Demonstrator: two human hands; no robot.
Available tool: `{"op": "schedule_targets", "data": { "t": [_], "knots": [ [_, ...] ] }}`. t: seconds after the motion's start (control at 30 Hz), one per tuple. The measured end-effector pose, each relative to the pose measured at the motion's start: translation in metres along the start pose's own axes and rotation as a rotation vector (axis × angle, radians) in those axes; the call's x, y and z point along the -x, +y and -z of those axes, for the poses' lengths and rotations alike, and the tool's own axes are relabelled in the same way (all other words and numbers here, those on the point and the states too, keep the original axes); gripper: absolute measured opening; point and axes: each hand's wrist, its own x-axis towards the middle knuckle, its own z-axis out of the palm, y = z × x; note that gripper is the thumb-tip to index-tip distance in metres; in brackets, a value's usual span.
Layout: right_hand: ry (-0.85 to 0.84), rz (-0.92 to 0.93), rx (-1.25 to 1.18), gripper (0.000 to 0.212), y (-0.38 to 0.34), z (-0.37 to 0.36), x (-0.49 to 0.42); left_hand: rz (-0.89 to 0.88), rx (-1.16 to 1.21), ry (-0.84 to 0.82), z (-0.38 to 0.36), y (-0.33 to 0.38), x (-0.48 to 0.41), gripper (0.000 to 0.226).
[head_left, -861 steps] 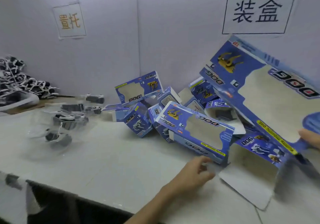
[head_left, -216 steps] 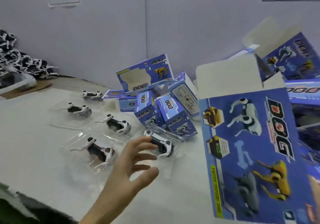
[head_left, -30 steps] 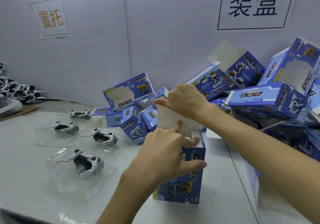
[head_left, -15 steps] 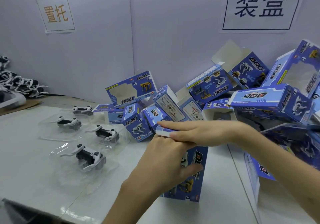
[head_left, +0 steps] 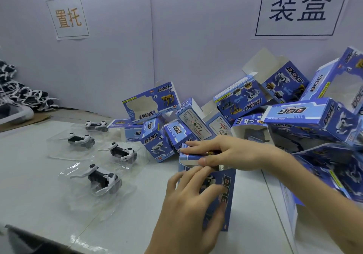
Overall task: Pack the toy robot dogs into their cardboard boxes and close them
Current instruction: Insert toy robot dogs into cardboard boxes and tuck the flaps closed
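A blue "DOG" cardboard box (head_left: 228,187) stands upright on the white table (head_left: 39,204) in front of me. My left hand (head_left: 188,210) grips its front, fingertips at the top edge and thumb across the printed face. My right hand (head_left: 231,153) lies flat on the box's top flap (head_left: 187,155), straight fingers pressing it down, thumb at the flap's front edge. What is inside the box is hidden. Several black-and-white toy robot dogs in clear plastic trays lie to the left, the nearest (head_left: 102,177), another (head_left: 122,152) behind it.
A loose pile of blue boxes (head_left: 306,114), some with open flaps, fills the back right against the wall; one windowed box (head_left: 151,101) leans at the pile's left. A heap of black-and-white toy dogs (head_left: 17,92) sits at the far left. The table's front edge is near me.
The upright white top flap has been folded over. My right hand has gone from holding it up to lying flat on it, and the flap now sits lower on the box. My left hand kept holding the box.
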Motion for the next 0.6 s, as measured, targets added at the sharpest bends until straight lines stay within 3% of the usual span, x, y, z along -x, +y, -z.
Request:
{"op": "schedule_targets", "data": {
  "t": [0.3, 0.5, 0.6],
  "knots": [
    [0.058, -0.026, 0.155, 0.045, -0.001, -0.016, 0.006, -0.049, 0.192, 0.036, -0.004, -0.002, 0.005, 0.017],
    [0.040, -0.071, 0.425, 0.070, -0.003, -0.023, 0.003, 0.007, 0.149, -0.049, 0.000, -0.004, 0.002, 0.020],
    [0.043, -0.082, 0.247, 0.063, -0.002, -0.021, 0.003, -0.008, 0.111, -0.023, 0.001, -0.002, 0.000, 0.020]
  ]
}}
